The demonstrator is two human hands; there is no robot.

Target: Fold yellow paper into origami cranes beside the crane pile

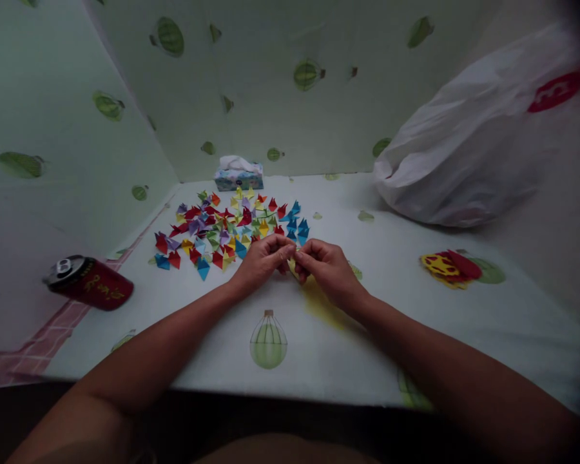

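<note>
My left hand (269,255) and my right hand (326,265) meet above the middle of the table, thumbs and fingertips pinched close together. Between them is a small piece of yellow folded paper (294,267), mostly covered by the fingers, so its full shape is hidden. Just beyond and to the left of my hands lies a spread of small folded paper cranes (214,227) in red, blue, yellow, green and purple. A blurred yellow patch (326,308) shows on the table under my right hand; I cannot tell what it is.
A dark red drink can (94,282) leans at the left edge. Behind the cranes stands a tissue box (240,180) against the wall. A large white plastic bag (459,142) fills the back right. Red and yellow cut-out pieces (448,268) lie stacked on the right.
</note>
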